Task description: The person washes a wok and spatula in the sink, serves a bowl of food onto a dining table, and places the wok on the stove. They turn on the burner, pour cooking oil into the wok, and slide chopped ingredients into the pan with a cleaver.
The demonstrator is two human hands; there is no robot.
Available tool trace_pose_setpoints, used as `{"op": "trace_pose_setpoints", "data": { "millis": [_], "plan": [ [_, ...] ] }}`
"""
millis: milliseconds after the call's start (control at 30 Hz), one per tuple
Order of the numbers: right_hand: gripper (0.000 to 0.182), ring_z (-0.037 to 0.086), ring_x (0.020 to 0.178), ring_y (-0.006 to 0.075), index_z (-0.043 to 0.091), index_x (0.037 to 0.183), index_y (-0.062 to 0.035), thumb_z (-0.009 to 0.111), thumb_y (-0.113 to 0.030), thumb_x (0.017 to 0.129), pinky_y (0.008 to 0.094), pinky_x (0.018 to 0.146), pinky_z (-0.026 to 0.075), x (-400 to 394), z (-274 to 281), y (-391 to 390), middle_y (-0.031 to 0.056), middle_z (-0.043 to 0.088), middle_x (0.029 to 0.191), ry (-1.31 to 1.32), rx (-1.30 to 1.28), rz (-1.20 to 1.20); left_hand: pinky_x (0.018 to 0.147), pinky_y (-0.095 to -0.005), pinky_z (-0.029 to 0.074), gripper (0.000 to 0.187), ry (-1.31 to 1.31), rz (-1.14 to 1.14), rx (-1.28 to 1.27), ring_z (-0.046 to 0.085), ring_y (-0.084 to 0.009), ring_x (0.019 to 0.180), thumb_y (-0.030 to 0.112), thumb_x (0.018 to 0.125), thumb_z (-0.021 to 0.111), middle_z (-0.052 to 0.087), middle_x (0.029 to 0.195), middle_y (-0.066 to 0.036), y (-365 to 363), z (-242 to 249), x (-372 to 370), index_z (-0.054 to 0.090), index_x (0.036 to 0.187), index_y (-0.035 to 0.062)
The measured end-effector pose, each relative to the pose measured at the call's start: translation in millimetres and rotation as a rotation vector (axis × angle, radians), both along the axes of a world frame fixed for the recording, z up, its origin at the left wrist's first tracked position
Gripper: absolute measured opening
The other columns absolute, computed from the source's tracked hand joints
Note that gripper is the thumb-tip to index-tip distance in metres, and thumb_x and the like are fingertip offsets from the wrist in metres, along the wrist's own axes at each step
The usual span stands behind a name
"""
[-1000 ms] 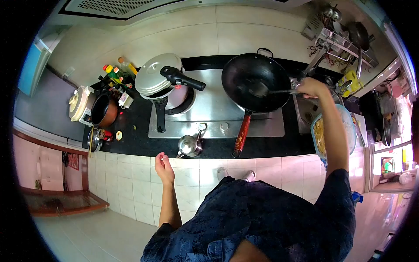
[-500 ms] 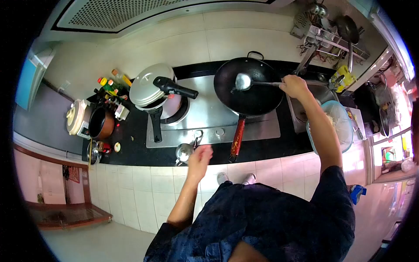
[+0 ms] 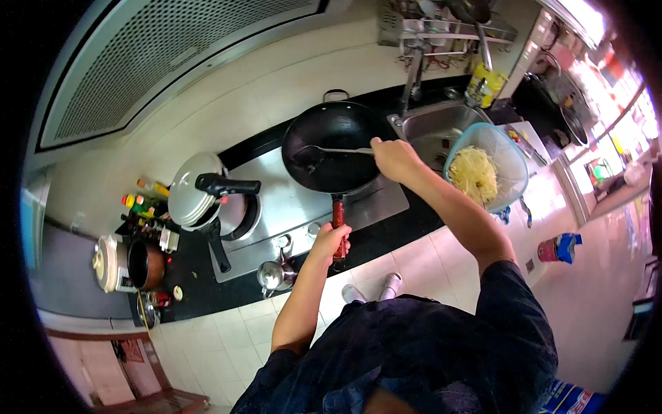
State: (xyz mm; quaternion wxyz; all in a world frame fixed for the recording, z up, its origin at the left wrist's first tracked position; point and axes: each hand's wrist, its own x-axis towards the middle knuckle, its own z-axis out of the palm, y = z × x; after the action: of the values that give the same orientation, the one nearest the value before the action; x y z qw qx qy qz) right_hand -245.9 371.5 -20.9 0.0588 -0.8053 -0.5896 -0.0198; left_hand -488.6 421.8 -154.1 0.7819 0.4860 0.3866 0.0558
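A black wok (image 3: 345, 172) sits on the right part of the steel stove (image 3: 270, 176). My left hand (image 3: 332, 243) is closed round its red handle (image 3: 338, 212). My right hand (image 3: 398, 160) grips the end of a metal ladle (image 3: 341, 150), whose head rests low in the wok, beside a small dark patch of something I cannot make out. On the stove's left stands a pressure cooker (image 3: 195, 190) with its lid tilted on top. Near the front edge, left of my left hand, is a small metal pot (image 3: 271, 275).
Right of the stove are a sink (image 3: 434, 127) and a light blue basket (image 3: 507, 165) with pale shreds (image 3: 473, 174). At the left stand bottles (image 3: 141, 205), a brown pot (image 3: 146, 264) and a rice cooker (image 3: 110, 263). A range hood (image 3: 172, 62) hangs above.
My left hand has moved from beside the small metal pot onto the wok handle and closed. The ladle head has turned over and sits lower in the wok. The view has shifted right and tilted.
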Motion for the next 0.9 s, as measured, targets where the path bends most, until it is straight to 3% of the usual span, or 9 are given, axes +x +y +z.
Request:
{"op": "trace_pose_setpoints", "data": {
  "millis": [167, 333, 467, 533, 567, 700, 733, 800, 900],
  "plan": [
    [0.023, 0.069, 0.079, 0.0286, 0.051, 0.104, 0.0004, 0.057, -0.009, 0.084, 0.0383, 0.063, 0.056, -11.2, -29.9, -16.1, 0.0155, 0.067, 0.087, -0.123, -0.01, 0.03, 0.036, -0.029, 0.039, 0.013, -0.02, -0.008, 0.09, 0.05, -0.0147, 0.043, 0.006, 0.08, 0.06, 0.05, 0.063, -0.004, -10.8, 18.1, -11.2, 0.049, 0.085, 0.0065],
    [0.019, 0.066, 0.08, 0.0392, 0.053, 0.102, -0.0006, 0.05, -0.007, 0.085, 0.0485, 0.067, 0.052, -6.7, 17.9, -99.1, 0.0203, 0.065, 0.087, 0.161, 0.119, 0.003, 0.038, -0.0278, 0.04, 0.022, 0.02, -0.004, 0.107, 0.052, -0.0139, 0.044, 0.001, 0.081, 0.058, 0.051, 0.066, -0.004, -51.7, 78.9, -62.4, 0.046, 0.099, 0.003],
    [0.02, 0.065, 0.079, 0.0381, 0.054, 0.105, -0.0023, 0.052, -0.011, 0.087, 0.0495, 0.068, 0.051, 10.1, 67.3, -188.2, 0.0201, 0.065, 0.082, 0.251, 0.278, -0.015, 0.041, -0.0264, 0.041, 0.022, 0.091, -0.171, 0.181, 0.053, -0.0133, 0.047, -0.001, 0.081, 0.057, 0.053, 0.067, -0.005, -84.1, 133.5, -76.8, 0.045, 0.099, 0.0023],
    [0.022, 0.065, 0.08, 0.0382, 0.055, 0.108, -0.0049, 0.053, -0.013, 0.088, 0.0488, 0.07, 0.052, 22.3, 104.8, -231.2, 0.02, 0.065, 0.084, 0.207, 0.08, -0.174, 0.044, -0.026, 0.043, 0.022, 0.067, -0.26, 0.159, 0.054, -0.0125, 0.049, -0.002, 0.081, 0.059, 0.054, 0.067, -0.005, -96.3, 155.0, -66.6, 0.046, 0.099, 0.0014],
    [0.023, 0.065, 0.08, 0.0381, 0.056, 0.111, -0.0086, 0.053, -0.015, 0.089, 0.0477, 0.072, 0.052, 32.2, 117.8, -253.9, 0.0186, 0.066, 0.085, 0.263, 0.159, -0.174, 0.046, -0.0258, 0.043, 0.023, 0.057, -0.291, 0.141, 0.054, -0.012, 0.05, -0.001, 0.081, 0.06, 0.054, 0.067, -0.005, -103.9, 166.5, -56.0, 0.046, 0.099, 0.001],
    [0.034, 0.065, 0.09, 0.0357, 0.058, 0.12, -0.0107, 0.058, -0.01, 0.087, 0.0455, 0.079, 0.053, 82.2, 164.5, -340.0, 0.0155, 0.067, 0.101, 0.214, 0.184, -0.376, 0.049, -0.0248, 0.043, 0.023, -0.023, -0.469, 0.16, 0.053, -0.0102, 0.052, 0.002, 0.083, 0.062, 0.054, 0.068, -0.003, -143.1, 194.2, 30.4, 0.048, 0.101, 0.0006],
    [0.032, 0.066, 0.09, 0.034, 0.061, 0.118, -0.0081, 0.06, -0.006, 0.085, 0.0452, 0.079, 0.053, 107.5, 164.5, -364.4, 0.0177, 0.066, 0.102, 0.145, 0.279, -0.324, 0.046, -0.0248, 0.042, 0.031, -0.079, -0.516, 0.184, 0.052, -0.0119, 0.05, 0.012, 0.083, 0.067, 0.053, 0.067, -0.003, -155.7, 191.1, 63.3, 0.048, 0.105, 0.0009],
    [0.032, 0.067, 0.089, 0.0334, 0.061, 0.117, -0.006, 0.059, -0.004, 0.085, 0.0448, 0.08, 0.052, 162.8, 167.7, -404.7, 0.0197, 0.066, 0.101, 0.228, 0.341, -0.393, 0.047, -0.0242, 0.042, 0.028, -0.102, -0.576, 0.237, 0.052, -0.0109, 0.05, 0.013, 0.083, 0.066, 0.053, 0.068, -0.003, -185.0, 189.3, 145.7, 0.048, 0.102, 0.0021],
    [0.036, 0.065, 0.09, 0.0347, 0.058, 0.122, -0.0059, 0.056, -0.002, 0.087, 0.0449, 0.082, 0.05, 274.0, 155.9, -462.5, 0.0212, 0.065, 0.098, 0.068, 0.447, -0.352, 0.047, -0.0256, 0.043, 0.022, -0.178, -0.673, 0.412, 0.053, -0.01, 0.051, 0.014, 0.082, 0.063, 0.054, 0.066, -0.002, -224.2, 170.9, 300.5, 0.049, 0.095, 0.0031]
  ]
}}
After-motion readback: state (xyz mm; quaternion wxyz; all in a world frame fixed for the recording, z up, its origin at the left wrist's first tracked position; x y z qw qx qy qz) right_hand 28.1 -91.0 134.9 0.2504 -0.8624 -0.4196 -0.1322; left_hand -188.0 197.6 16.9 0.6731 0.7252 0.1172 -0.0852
